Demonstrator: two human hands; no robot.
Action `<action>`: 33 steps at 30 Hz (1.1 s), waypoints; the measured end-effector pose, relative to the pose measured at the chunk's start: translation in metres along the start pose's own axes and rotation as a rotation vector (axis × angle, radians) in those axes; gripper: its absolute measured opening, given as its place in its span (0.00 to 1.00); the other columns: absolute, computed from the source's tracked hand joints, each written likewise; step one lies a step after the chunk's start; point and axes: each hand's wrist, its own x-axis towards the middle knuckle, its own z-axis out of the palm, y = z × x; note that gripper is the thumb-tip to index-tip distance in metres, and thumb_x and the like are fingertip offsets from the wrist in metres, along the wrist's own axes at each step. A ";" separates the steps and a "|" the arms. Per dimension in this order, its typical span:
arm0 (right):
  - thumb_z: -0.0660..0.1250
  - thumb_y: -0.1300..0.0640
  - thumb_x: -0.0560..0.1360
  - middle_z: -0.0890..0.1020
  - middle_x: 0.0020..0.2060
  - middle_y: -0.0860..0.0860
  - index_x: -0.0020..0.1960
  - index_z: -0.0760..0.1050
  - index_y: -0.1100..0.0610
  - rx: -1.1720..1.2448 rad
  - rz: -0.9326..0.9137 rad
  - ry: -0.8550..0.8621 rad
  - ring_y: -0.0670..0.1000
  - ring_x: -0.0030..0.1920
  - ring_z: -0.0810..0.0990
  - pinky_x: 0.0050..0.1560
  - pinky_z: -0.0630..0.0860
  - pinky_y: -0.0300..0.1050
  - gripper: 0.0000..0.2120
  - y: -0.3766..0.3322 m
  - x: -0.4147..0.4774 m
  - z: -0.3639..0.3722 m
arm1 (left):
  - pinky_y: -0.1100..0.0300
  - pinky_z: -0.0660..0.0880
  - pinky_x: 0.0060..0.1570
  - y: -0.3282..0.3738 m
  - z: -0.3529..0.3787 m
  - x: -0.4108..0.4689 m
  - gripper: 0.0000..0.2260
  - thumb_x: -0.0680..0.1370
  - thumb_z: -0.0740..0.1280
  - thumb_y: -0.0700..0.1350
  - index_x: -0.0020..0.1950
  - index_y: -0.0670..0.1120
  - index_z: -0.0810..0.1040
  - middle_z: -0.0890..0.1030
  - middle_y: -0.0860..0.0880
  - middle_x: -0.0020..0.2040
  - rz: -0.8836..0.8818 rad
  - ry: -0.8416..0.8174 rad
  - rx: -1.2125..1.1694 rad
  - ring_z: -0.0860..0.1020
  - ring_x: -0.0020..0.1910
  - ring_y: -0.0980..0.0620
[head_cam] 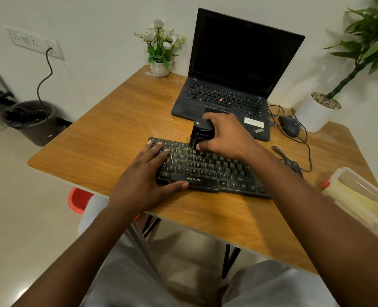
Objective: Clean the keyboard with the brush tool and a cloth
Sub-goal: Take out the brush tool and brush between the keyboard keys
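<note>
A black keyboard [208, 170] with yellow lettering lies on the wooden table [108, 140] in front of me. My left hand [148, 178] rests flat on the keyboard's left end, thumb along its front edge and fingers spread over the keys. My right hand [225, 135] grips a black brush tool [200, 134] and holds it upright on the keyboard's top rows, left of centre. The brush's lower end is partly hidden behind my fingers. No cloth is visible.
An open black laptop [232, 69] stands just behind the keyboard. A black mouse [291, 126] with loose cables lies to its right. A clear plastic box [360, 196] sits at the table's right edge. A small flower pot [160, 67] and a white planter [316, 111] stand at the back.
</note>
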 end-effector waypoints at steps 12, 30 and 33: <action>0.86 0.58 0.65 0.88 0.45 0.51 0.51 0.82 0.56 0.081 -0.016 -0.152 0.51 0.46 0.87 0.50 0.85 0.59 0.19 0.003 -0.005 -0.008 | 0.49 0.56 0.83 0.000 0.000 0.001 0.49 0.68 0.67 0.79 0.83 0.54 0.65 0.58 0.55 0.86 -0.023 -0.015 -0.018 0.48 0.85 0.57; 0.87 0.60 0.62 0.87 0.41 0.48 0.47 0.83 0.54 0.138 0.030 -0.150 0.44 0.42 0.86 0.43 0.82 0.44 0.18 -0.005 -0.005 -0.001 | 0.56 0.52 0.79 0.004 -0.003 -0.001 0.49 0.68 0.67 0.78 0.83 0.54 0.65 0.57 0.56 0.86 -0.029 -0.008 -0.010 0.46 0.85 0.59; 0.88 0.58 0.60 0.88 0.44 0.49 0.48 0.83 0.56 0.152 0.064 -0.058 0.50 0.47 0.88 0.51 0.85 0.55 0.20 0.000 0.007 0.003 | 0.55 0.54 0.79 0.004 -0.002 -0.002 0.50 0.67 0.66 0.80 0.83 0.55 0.64 0.57 0.56 0.86 -0.035 0.005 0.015 0.47 0.85 0.58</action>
